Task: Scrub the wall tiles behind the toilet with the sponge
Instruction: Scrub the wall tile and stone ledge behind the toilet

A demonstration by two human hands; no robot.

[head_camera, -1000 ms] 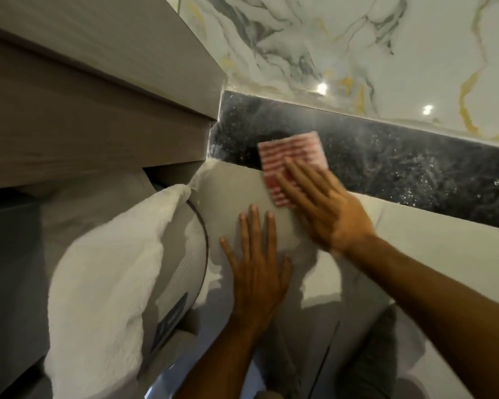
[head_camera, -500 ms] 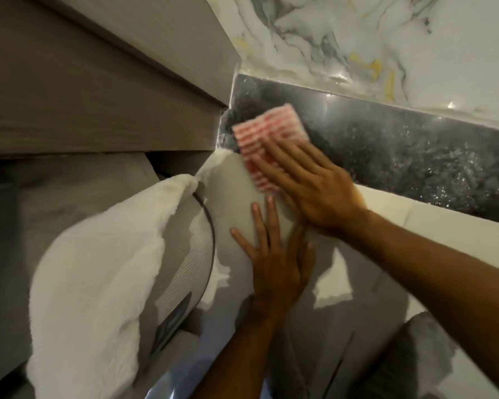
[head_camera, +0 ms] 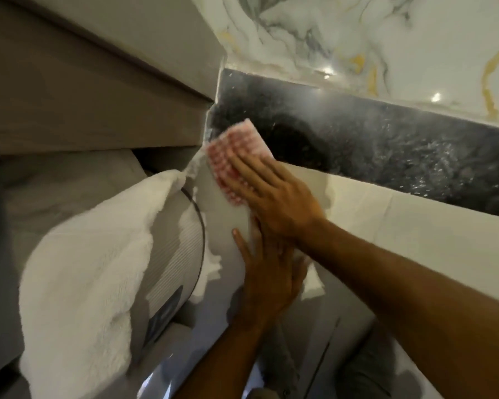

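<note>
- The right hand (head_camera: 274, 197) lay flat on the red-and-white checked sponge (head_camera: 233, 156), fingers straight and pressed close together, pinning it to the wall rather than pinching it
- The sponge sat at about 11 o'clock from that hand, straddling the joint between the black speckled tile band (head_camera: 386, 151) and the pale tile (head_camera: 401, 226) below, hard against the corner by the wooden cabinet (head_camera: 84, 96)
- The left hand (head_camera: 267, 272) braced flat on the pale tile at 6 o'clock from the sponge; its fingers were mostly hidden under the right wrist, so I could not tell their spread
- Judged: working this corner well called for even palm pressure, short overlapping strokes, and an edge of the sponge pushed into the grout line
- The band looked glossy and soapy; the marble-look tile (head_camera: 386, 38) above was smooth and veined, and the white towel (head_camera: 84, 269) at 8 o'clock looked fluffy
</note>
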